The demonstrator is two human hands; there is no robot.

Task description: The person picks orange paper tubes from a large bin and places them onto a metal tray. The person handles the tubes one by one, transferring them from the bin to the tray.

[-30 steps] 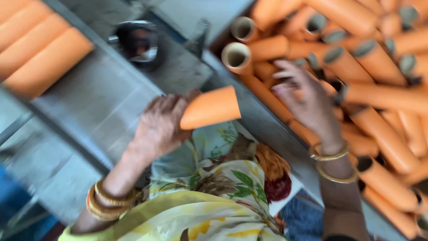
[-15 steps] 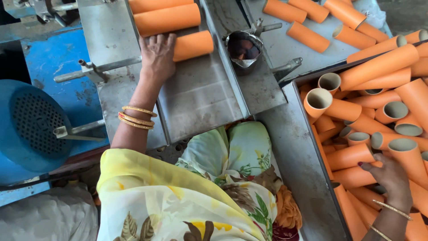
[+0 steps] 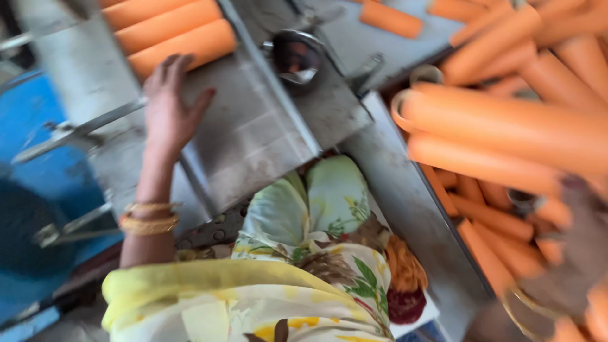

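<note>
Both hands are busy at once. Nearest me, low on the right, the right hand (image 3: 570, 259) is a brown blur among the loose orange tubes (image 3: 487, 253) in the bin; it seems to be lifting two long tubes (image 3: 506, 136), but I cannot tell whether its fingers are closed round them or only under them. Over the flowered cloth on the lap (image 3: 329, 215), the left hand (image 3: 168, 111) lies flat and spread on the sloping metal chute (image 3: 253, 133), fingertips touching the lowest tube of the row (image 3: 180, 44) laid side by side farther up. It grips nothing.

By my judgement one tube has just been set in line and fresh ones are being fetched from the heap. Laying them next would call for a square placement across the slope, snug against the row so nothing rolls.

Each tube is a plain orange cylinder, hollow, with pale ends. Beyond the chute sits a dark round metal cup (image 3: 296, 57).
</note>
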